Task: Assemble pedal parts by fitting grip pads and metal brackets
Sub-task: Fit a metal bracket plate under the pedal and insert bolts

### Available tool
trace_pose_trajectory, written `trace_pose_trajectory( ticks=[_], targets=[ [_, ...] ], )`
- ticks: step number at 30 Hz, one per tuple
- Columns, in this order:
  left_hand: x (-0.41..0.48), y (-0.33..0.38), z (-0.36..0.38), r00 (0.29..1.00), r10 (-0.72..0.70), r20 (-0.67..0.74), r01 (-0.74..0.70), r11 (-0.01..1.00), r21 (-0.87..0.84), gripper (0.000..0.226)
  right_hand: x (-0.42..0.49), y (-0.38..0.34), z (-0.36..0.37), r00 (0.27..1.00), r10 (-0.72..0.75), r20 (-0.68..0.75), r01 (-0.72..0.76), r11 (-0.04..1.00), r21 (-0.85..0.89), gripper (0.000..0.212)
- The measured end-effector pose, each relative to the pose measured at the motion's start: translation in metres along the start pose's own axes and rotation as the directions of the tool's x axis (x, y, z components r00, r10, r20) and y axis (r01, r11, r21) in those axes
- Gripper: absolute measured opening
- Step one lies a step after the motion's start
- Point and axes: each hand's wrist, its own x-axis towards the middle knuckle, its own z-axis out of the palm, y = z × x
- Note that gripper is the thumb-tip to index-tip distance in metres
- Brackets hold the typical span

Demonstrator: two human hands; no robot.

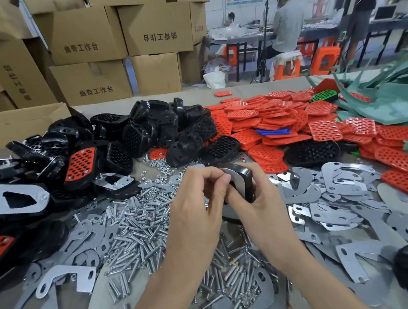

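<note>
**Head view: a bracket being seated on a pedal**

Across the table [191,94] lie the stocks, from biggest heap down: black pedal shells [145,132] at the left, red grip pads [282,121] at the right, flat metal plates [340,190] in the near right, and loose bolts [140,226] in front of the person.

The pedal [244,180] in work is held up off the table, just above the bolts, at the middle of the view. The right hand [261,203] wraps round it from below and from the right, gripping it firmly. A bracket [234,178] lies against the face turned to the person. The left hand [198,205] has its fingers curled, pinching at the bracket's upper edge.

By my judgement the step is fitting the bracket (the pad side faces away, so I cannot tell whether a pad is in). The next move likely calls for lining the bracket's holes up with the pedal's, then fastening with a bolt from the pile.

Hidden: the left fingertips cover the spot they work on, so whether they also hold a nut cannot be told. The lower half of the pedal is behind both hands.
</note>
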Motion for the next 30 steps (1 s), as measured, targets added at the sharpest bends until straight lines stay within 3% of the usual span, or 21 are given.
trace_pose_trajectory(
  ticks=[7,10,15,21,26,30],
  targets=[
    [0.0007,-0.0033,-0.0007,0.992,0.12,-0.025,-0.115,0.983,0.141,0.014,-0.0004,-0.0005,0.0012,1.0,-0.001,0.009,0.001,1.0,-0.002,0.025],
    [-0.001,-0.0009,0.0,0.997,0.063,-0.035,-0.06,0.994,0.09,0.016,-0.0011,-0.0011,0.0021,1.0,-0.009,0.01,0.008,1.0,0.012,0.029],
    [-0.0006,0.0026,-0.0004,0.993,-0.11,-0.038,0.108,0.993,-0.057,0.017,-0.0031,0.0005,0.0033,1.0,-0.021,-0.016,0.021,1.0,0.023,0.01],
    [-0.002,0.004,0.001,0.989,-0.141,-0.041,0.138,0.988,-0.076,0.013,-0.0038,0.0026,0.0042,0.998,-0.019,-0.053,0.02,1.0,0.014,0.012],
    [-0.0009,0.0032,0.0021,0.999,-0.035,-0.026,0.034,0.999,-0.023,0.002,-0.0039,0.0034,0.0033,0.999,0.021,-0.048,-0.021,1.0,0.008,0.011],
    [0.0005,-0.0009,0.0022,0.998,0.065,-0.007,-0.065,0.997,0.036,0.012,-0.0031,0.005,0.0024,0.999,0.008,-0.054,-0.009,1.0,-0.016,0.008]
  ],
)
